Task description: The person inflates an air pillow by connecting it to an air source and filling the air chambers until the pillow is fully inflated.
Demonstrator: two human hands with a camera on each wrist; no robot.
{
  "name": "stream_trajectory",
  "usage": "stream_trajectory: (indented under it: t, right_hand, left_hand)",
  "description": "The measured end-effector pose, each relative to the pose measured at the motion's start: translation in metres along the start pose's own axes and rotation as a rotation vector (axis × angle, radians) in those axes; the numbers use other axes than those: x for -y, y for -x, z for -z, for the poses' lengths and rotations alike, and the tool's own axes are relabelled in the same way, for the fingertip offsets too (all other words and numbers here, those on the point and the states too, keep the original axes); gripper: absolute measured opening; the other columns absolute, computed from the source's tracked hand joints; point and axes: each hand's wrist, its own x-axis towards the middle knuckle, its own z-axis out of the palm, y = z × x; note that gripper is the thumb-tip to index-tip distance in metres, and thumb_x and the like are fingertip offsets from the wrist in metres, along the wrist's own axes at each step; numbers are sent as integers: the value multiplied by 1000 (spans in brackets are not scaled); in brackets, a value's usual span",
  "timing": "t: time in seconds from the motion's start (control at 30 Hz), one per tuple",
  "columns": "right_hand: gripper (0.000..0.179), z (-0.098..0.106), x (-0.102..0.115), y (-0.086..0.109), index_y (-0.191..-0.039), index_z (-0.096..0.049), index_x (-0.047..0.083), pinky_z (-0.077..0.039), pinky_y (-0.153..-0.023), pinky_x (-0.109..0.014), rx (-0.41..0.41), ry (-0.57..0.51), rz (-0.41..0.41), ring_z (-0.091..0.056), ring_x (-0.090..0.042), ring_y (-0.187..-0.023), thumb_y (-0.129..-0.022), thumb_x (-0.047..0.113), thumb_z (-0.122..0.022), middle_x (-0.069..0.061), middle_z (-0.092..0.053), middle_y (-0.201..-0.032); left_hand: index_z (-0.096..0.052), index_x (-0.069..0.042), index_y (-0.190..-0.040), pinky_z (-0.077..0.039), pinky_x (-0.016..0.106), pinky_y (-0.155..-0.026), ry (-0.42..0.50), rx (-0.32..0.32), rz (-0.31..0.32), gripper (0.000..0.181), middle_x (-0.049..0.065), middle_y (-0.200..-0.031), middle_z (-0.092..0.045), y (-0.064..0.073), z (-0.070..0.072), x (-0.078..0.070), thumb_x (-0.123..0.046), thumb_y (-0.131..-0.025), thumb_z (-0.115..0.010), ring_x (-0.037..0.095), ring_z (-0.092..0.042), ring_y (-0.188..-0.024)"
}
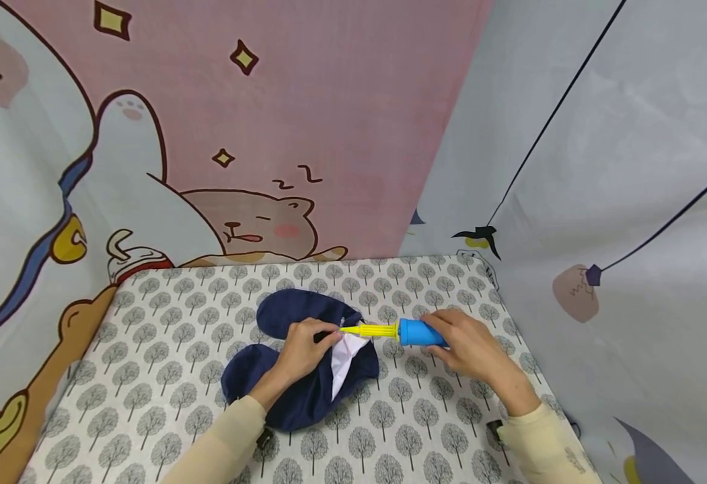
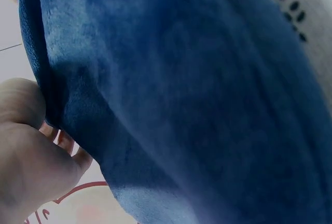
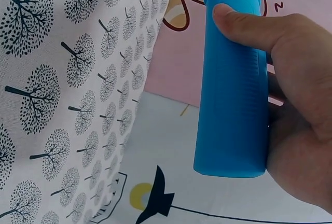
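A navy U-shaped neck pillow [image 1: 299, 407] of soft fabric lies with its two rounded ends to the left. White lining [image 1: 345, 356] shows at an opening in its cover. My left hand [image 1: 305, 346] pinches the pillow at this opening, thumb and fingertips right at the thin tip of a hand pump. In the left wrist view, navy fabric [image 2: 181, 105] fills most of the picture and hides the pinched spot. The pump has a yellow shaft [image 1: 380, 331] and a blue barrel [image 3: 233, 105]. My right hand [image 1: 471, 346] grips the barrel, its thumb along the near side.
A white cloth printed with grey trees [image 1: 165, 363] covers the table. Behind it hangs a pink curtain with cartoon animals [image 1: 353, 121], and a pale curtain [image 1: 631, 134] runs along the right side.
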Motion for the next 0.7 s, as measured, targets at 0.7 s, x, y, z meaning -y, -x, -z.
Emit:
stream_trajectory:
  t: [0.7]
  right_hand:
    - [69,2,15,-3,-134,-81,8,-66,-97,-51,-100,142,52,-77,-34,-107,-72,17,-110,-15,-82,-123]
  left_hand:
    - [-92,-12,-108,-39,19,-56,-10,1,48,12,10,-102,-89,-7,7,-7,-18,-97,-90,-6,-37,-45]
